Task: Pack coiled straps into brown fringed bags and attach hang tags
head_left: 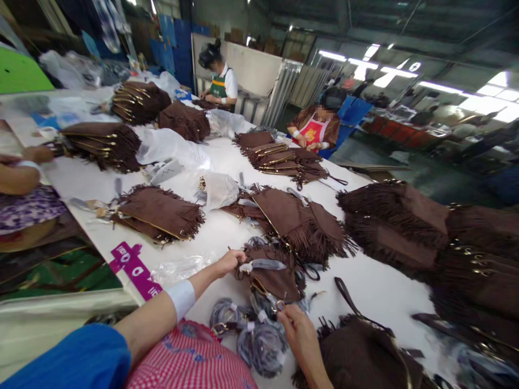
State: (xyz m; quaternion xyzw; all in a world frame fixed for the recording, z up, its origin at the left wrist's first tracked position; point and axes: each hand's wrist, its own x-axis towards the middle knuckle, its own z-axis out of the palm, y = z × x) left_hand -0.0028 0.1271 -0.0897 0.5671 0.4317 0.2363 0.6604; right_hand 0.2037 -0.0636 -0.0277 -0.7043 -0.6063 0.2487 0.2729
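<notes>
Through the head camera I see the left hand [231, 262] curled nearly closed, thumb and fingers pinching at the far left corner of a fringed brown bag [286, 278]; whether they grip its edge or a single strand, I cannot tell. The right hand [299, 330] has thumb and forefinger drawn together on a gold ring [280, 306] at the bag's near edge, the other fingers loosely bent. The bag lies on the white surface [375, 289] between the two hands, a wrapped strip [265, 265] across it. I make out coiled straps in plastic [263, 348] just left of the right hand, another brown bag [365, 356] to its right, and crumpled clear plastic [178, 268] left of the left hand.
</notes>
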